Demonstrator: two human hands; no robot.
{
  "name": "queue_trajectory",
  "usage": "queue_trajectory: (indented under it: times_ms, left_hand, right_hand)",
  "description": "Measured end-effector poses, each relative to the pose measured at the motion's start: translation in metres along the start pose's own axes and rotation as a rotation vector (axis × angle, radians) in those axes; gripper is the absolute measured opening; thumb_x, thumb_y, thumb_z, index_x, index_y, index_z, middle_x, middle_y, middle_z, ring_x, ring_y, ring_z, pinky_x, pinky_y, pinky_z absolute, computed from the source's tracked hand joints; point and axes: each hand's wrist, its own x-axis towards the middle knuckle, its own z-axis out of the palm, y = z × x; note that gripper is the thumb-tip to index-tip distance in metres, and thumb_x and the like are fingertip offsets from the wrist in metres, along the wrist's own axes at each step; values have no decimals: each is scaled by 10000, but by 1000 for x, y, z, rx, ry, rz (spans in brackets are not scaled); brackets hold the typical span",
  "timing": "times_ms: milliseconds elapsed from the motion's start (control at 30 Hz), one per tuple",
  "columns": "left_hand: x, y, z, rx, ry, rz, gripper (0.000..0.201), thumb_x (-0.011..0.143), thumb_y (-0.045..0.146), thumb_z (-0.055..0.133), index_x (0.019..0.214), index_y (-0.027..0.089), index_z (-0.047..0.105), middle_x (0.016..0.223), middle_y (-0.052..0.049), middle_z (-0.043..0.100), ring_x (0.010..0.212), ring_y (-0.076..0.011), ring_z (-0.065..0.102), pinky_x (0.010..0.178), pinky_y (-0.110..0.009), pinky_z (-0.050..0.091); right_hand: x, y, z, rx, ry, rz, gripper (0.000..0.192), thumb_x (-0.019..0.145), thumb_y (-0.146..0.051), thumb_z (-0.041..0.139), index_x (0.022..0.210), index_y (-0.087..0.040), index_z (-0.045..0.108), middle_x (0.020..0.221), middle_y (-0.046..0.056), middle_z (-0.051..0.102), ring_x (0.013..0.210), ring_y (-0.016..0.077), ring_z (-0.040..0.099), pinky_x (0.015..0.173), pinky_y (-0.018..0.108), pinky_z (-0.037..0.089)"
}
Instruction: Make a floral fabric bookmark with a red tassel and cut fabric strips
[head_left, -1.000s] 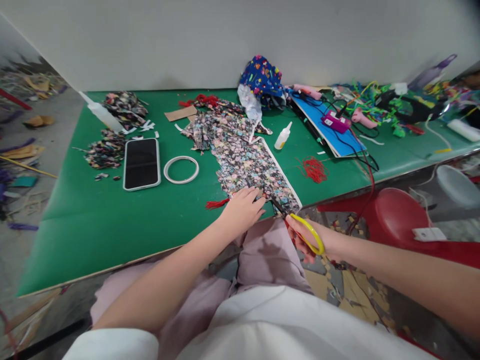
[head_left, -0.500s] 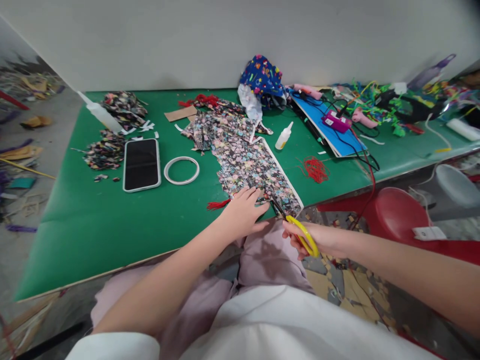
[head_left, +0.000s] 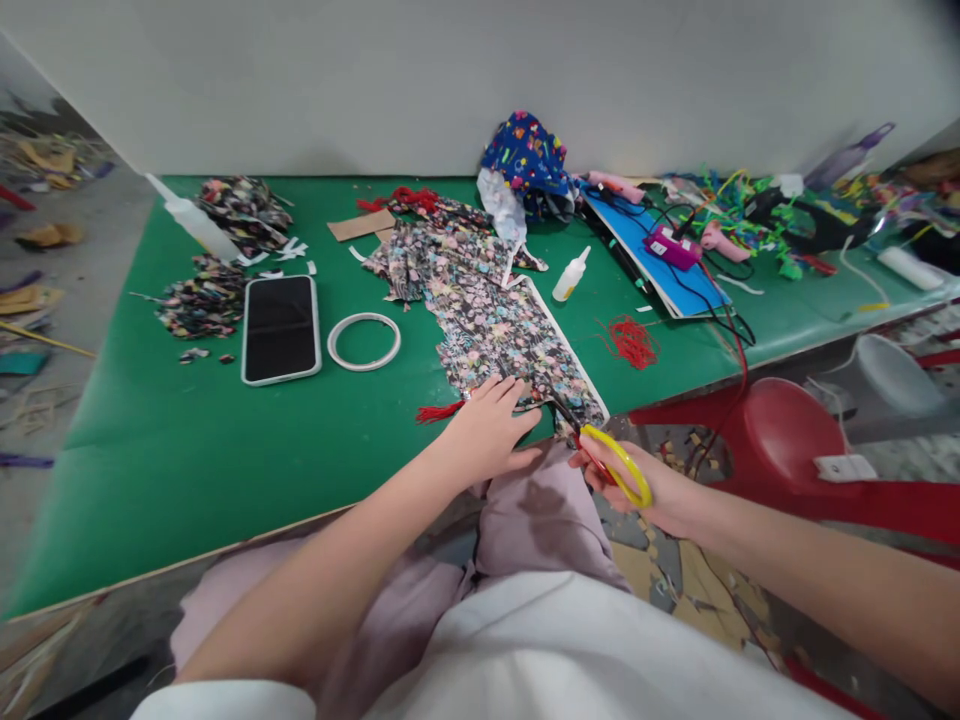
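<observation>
While the right hand (head_left: 637, 485) grips yellow-handled scissors (head_left: 600, 452) at 5 o'clock, blades in the floral-print paper sheet's (head_left: 510, 335) near edge, the left hand (head_left: 487, 430) lies flat with fingers spread on that sheet, red tassel (head_left: 437, 411) just beside; farther out at 10 o'clock sit a white ring (head_left: 364, 341) and black phone (head_left: 280, 328) on the green table (head_left: 187, 440)

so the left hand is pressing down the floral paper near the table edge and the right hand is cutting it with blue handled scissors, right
Not quite: the scissors in the right hand have yellow handles, not blue, as the head view shows. The rest holds: the left hand presses the floral paper down near the table edge.
</observation>
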Motion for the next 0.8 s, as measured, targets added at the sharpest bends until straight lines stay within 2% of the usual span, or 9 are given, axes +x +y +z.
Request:
queue_trajectory:
  times_ms: [133,333,567,800]
  left_hand:
    - [0,-1,0,-12,9,1,468,811,498,512,1139,168,568,1304,-202,489,1226,-323,450,1036,-453,303]
    - [-1,-2,1,-1,1,6,464,815,498,507,1137,169,566,1310,-189,491,1237,-316,442,1042,-453,291]
    - [-2,-1,2,10,-10,3,471,814,503,502,1148,175,561,1324,-195,479,1243,-319,440,1047,-448,287]
    - [-2,-1,1,10,-14,6,464,814,501,505,1141,176,559,1325,-195,478,1237,-314,446,1044,-449,287]
  right_hand:
    - [2,4,3,34,-15,43,472,777,-623,493,785,-155,555,465,-61,457,302,8,256,310,141,153]
    - [13,15,-5,-65,-32,19,495,781,-652,453,832,-171,557,415,-74,436,297,48,327,279,156,302]
    - [12,7,2,-136,-1,56,560,781,-693,404,729,-152,541,380,-57,455,257,26,318,267,127,224]
    - [13,5,2,-207,-24,104,586,801,-697,353,729,-144,533,437,32,599,264,87,484,238,134,255]
